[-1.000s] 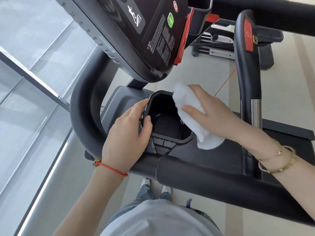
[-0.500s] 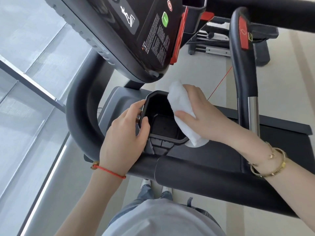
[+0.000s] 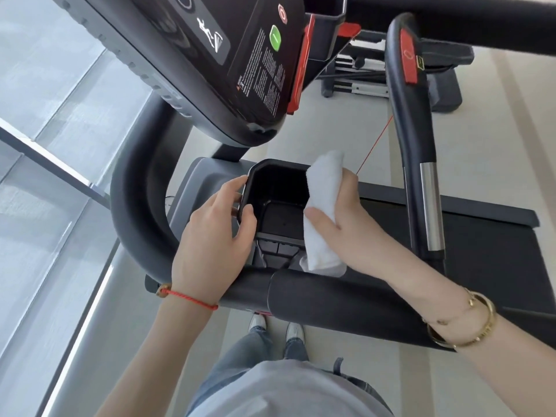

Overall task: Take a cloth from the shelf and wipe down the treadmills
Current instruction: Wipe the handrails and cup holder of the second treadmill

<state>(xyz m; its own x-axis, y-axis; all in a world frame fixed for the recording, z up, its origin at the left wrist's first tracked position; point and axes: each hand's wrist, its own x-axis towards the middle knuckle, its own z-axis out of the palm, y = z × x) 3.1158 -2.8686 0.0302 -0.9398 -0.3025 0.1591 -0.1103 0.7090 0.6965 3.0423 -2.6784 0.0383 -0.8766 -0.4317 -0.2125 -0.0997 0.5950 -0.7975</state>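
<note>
A black treadmill fills the view; its curved handrail (image 3: 135, 218) wraps around a black cup-holder tray (image 3: 270, 188) under the console (image 3: 240, 55). My left hand (image 3: 213, 239) grips the tray's left rim, thumb over the edge. A folded white cloth (image 3: 322, 206) is clutched in my right hand (image 3: 349, 224) and pressed against the tray's right rim. The cloth's lower end hangs over the front crossbar (image 3: 346, 299).
An upright grip (image 3: 418, 145) with a red button stands right of my right hand. The running belt (image 3: 487, 251) lies beyond it. A glass wall (image 3: 45, 145) runs along the left. Another machine's base (image 3: 361, 82) sits on the pale floor behind.
My right hand has drawn the cloth in from the tray's outer right side onto its right rim and turned it more upright. My left hand stays on the left rim.
</note>
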